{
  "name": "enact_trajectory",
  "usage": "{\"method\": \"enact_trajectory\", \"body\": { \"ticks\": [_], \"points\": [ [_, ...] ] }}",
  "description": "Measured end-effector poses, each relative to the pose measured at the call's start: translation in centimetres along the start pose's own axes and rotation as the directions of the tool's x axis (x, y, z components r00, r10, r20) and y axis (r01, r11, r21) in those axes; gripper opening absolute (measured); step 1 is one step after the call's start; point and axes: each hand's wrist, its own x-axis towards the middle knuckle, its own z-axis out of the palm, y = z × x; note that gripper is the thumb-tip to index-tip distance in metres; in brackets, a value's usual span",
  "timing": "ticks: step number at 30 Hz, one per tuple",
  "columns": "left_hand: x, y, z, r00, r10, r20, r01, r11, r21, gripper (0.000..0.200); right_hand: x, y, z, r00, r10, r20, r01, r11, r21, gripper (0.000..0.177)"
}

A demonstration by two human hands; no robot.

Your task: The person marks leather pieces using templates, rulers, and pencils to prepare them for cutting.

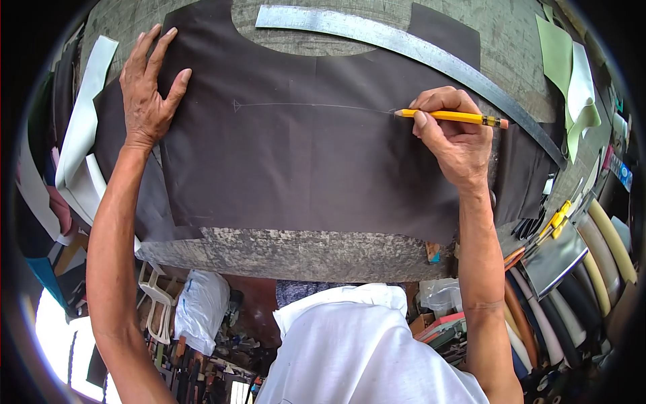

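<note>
A large dark brown sheet of leather-like material [269, 168] lies spread on the worktable, with a curved cut-out along its far edge. Across it runs a thin pale line, with a small triangular mark at its left end. My right hand [457, 131] grips a yellow pencil [444, 116], whose tip meets the sheet near the line's right end. On the sheet's upper left part, my left hand [149, 91] rests flat with fingers spread. A long metal ruler [350, 27] lies along the far side, beyond my right hand; it looks curved in this wide view.
The worn worktable [303, 252] shows along its near edge. Pale green and white scraps [562, 74] hang at the right, and white strips [87, 128] at the left. Yellow-handled tools [560, 219] and several material rolls [599, 249] stand at the right. Below sits a white plastic bag [202, 310].
</note>
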Motion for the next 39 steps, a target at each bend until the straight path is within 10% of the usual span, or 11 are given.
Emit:
{"method": "enact_trajectory", "body": {
  "ticks": [39],
  "points": [
    [0.15,-0.06,-0.02,1.000,0.004,-0.001,-0.004,1.000,-0.016,0.060,0.05,0.01,0.07,0.999,0.001,0.032,0.001,0.999,-0.047,0.009]
  ]
}}
